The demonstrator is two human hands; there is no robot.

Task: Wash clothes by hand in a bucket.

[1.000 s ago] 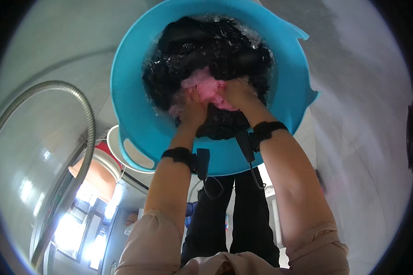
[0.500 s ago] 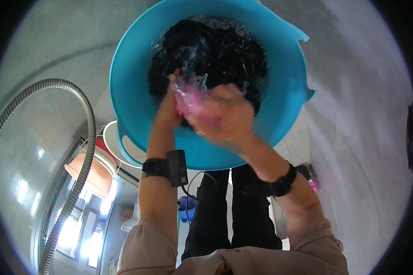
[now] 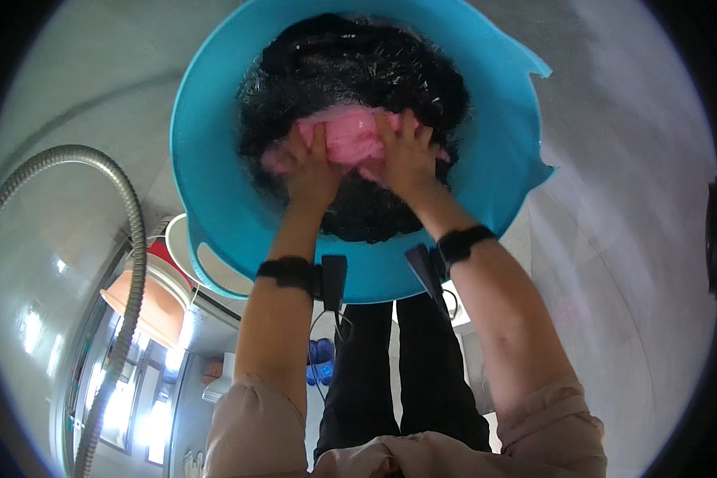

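Note:
A bright pink cloth [image 3: 352, 137] is spread in the water of a big blue tub [image 3: 206, 135], over a heap of dark wet fabric [image 3: 350, 68]. My left hand [image 3: 311, 170] presses down on the cloth's left part, its fingers apart. On the right part lies my right hand [image 3: 409, 162], also with spread fingers. Both palms face down, and some fingertips are partly under water or cloth. What kind of garment the pink cloth is, I cannot tell.
A ribbed metal hose [image 3: 139, 239] arches at the left. Behind the tub's left handle stands a white bucket [image 3: 177, 247], with an orange-pink basin [image 3: 147, 307] nearby. Blue slippers [image 3: 320, 362] lie on the floor beside my legs. Thin cables hang from the black wrist straps [image 3: 287, 273].
My hands were close together, holding the pink cloth bunched up above the water with splashes. Now they are lower and farther apart, and the cloth is spread out in the water.

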